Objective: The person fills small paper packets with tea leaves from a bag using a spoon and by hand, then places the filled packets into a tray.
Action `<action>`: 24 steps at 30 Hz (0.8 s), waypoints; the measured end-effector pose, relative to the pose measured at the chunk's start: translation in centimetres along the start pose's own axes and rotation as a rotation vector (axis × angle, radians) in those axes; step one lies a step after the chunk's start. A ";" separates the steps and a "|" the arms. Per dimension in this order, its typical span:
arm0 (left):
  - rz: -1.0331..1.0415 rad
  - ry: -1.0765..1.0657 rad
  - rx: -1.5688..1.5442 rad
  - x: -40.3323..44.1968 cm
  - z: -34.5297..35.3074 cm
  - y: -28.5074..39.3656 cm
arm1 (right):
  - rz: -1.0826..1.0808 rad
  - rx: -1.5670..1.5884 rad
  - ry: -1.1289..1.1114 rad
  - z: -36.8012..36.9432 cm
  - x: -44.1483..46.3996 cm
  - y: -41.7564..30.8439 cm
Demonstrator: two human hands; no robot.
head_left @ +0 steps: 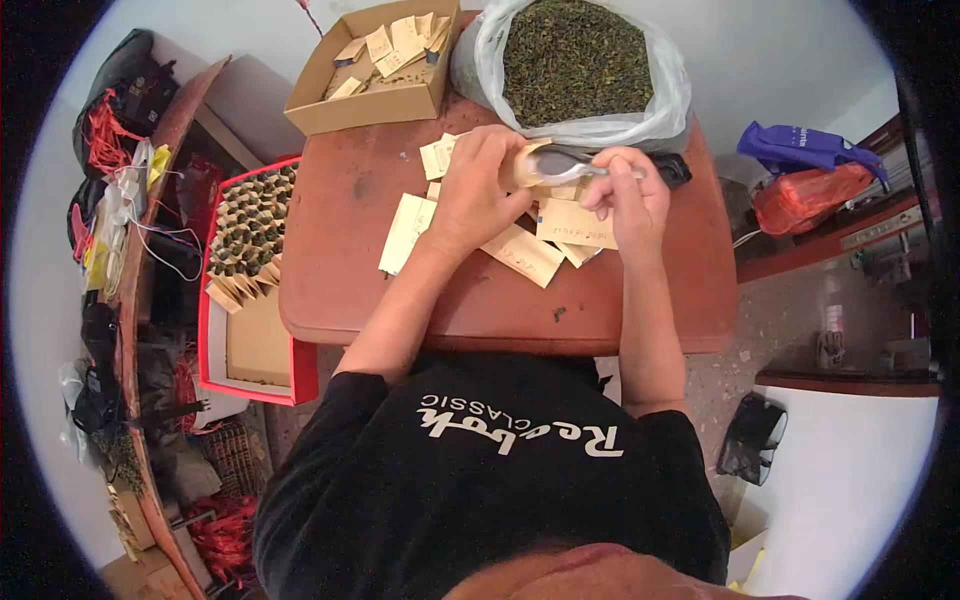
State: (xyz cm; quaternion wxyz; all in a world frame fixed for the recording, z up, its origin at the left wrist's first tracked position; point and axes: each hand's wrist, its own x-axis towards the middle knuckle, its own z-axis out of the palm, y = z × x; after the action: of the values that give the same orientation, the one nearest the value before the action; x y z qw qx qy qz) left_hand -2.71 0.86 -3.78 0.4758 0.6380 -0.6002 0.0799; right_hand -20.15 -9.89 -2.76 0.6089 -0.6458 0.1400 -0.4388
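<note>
While the right hand (630, 195) in the head view pinches a spoon (562, 167) by its handle, thumb against curled fingers, the left hand (472, 190) grips a small paper packet (523, 166), thumb and fingers slightly parted around it. Spoon bowl at packet's mouth, contact unclear. Both above loose packets (522, 254) on the red-brown table (345, 215), near a plastic bag (668, 85) of dried leaves (575, 60).
</note>
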 end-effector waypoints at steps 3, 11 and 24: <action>-0.117 -0.052 -0.194 -0.1 0.4 -0.7 | -0.041 -0.198 -0.117 0.5 0.5 -1.8; -0.093 0.027 -0.176 0.0 -0.1 -0.9 | -0.120 -0.408 -0.106 1.0 1.4 -3.4; -0.144 0.064 -0.087 1.6 -0.2 -0.8 | -0.066 -0.333 -0.024 0.8 3.4 -3.0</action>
State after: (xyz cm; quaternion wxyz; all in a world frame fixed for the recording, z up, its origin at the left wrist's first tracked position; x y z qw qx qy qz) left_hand -1.47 -0.23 -3.00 0.5264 0.6556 -0.5400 0.0397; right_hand -18.68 -11.14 1.44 0.4803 -0.7473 0.1823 -0.4215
